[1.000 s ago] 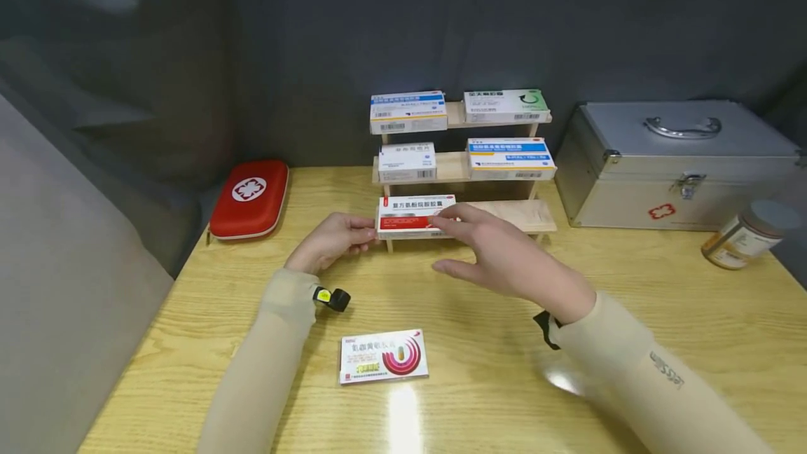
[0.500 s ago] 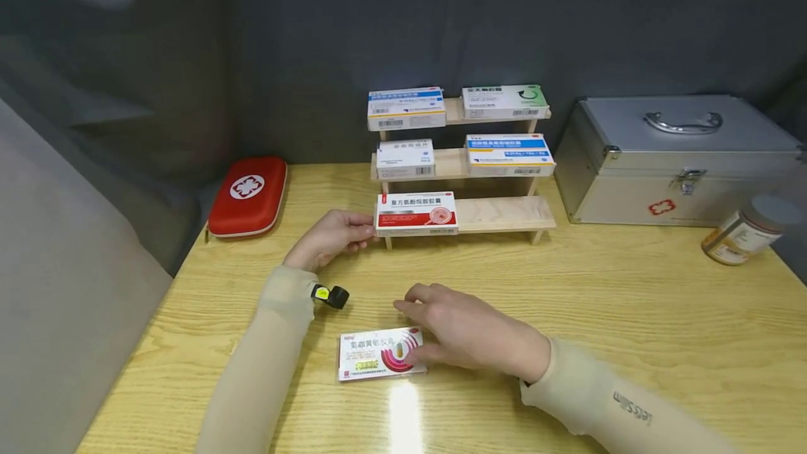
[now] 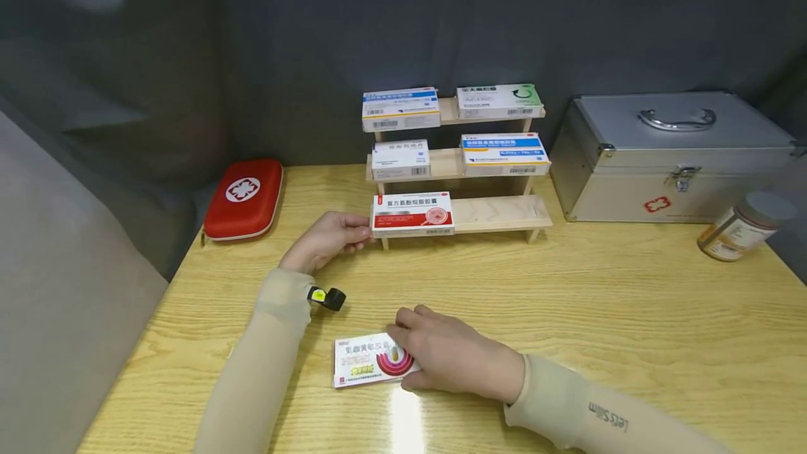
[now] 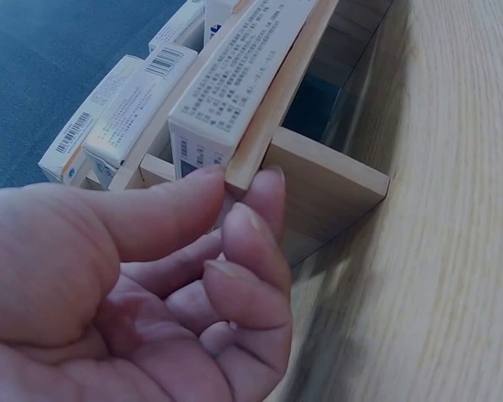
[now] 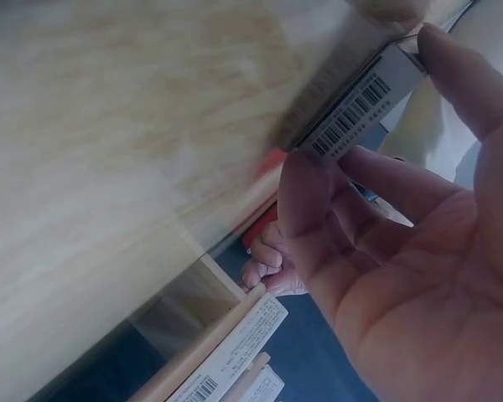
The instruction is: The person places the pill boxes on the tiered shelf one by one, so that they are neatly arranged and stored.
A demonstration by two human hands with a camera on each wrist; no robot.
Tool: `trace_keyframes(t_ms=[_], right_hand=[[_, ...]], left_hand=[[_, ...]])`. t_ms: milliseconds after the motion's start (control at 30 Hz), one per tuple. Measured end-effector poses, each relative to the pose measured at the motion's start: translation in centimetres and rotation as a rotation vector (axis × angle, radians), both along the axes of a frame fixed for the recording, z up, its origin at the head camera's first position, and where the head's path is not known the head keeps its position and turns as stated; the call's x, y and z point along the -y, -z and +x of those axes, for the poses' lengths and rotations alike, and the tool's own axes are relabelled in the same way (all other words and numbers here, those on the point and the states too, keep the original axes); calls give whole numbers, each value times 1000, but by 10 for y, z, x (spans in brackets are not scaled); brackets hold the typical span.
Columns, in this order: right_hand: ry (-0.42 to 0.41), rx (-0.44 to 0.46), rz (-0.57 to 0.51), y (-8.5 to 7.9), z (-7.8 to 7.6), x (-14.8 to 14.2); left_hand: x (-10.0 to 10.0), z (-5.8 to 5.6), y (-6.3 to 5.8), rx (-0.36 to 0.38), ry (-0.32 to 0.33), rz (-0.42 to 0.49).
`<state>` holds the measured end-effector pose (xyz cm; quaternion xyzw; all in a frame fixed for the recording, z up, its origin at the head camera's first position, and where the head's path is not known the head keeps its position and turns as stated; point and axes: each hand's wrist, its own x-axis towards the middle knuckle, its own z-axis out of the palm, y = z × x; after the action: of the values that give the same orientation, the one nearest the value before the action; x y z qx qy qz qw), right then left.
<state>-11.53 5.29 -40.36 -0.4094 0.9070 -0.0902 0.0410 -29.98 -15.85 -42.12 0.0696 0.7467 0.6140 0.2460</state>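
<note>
A wooden three-step rack (image 3: 501, 213) stands at the back middle of the table. My left hand (image 3: 324, 238) pinches the left end of its lowest board, thumb on top, as the left wrist view shows. Right beside that thumb is a red-and-white medicine box (image 3: 412, 207) lying on the board. Nearer the front, my right hand (image 3: 450, 356) grips the right end of a white medicine box (image 3: 362, 363) with a pink arc design. In the right wrist view the barcoded end of this box (image 5: 352, 109) sits between thumb and fingers.
Several other medicine boxes rest on the two upper steps, among them a green-and-white one (image 3: 498, 100). A red first-aid case (image 3: 242, 198) lies at the left. To the right stand a silver metal case (image 3: 681, 160) and a capped bottle (image 3: 744, 230).
My right hand has come from the red-and-white box on the rack down to the pink-patterned box and taken hold of its right end. The left hand stays at the rack.
</note>
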Motion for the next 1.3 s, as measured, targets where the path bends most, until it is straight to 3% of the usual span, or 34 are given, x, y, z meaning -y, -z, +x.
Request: trace_keyframes(t_ms=[367, 567, 1033, 1300], right_hand=[[-18, -17, -1, 1, 0, -1], [10, 55, -6, -12, -3, -15], [188, -27, -174, -57, -35, -120], [312, 58, -254, -67, -72, -176]], left_hand=[[-1, 1, 0, 12, -9, -7], [-2, 2, 3, 12, -9, 5], [0, 2, -1, -14, 14, -10], [-1, 0, 2, -8, 2, -22]])
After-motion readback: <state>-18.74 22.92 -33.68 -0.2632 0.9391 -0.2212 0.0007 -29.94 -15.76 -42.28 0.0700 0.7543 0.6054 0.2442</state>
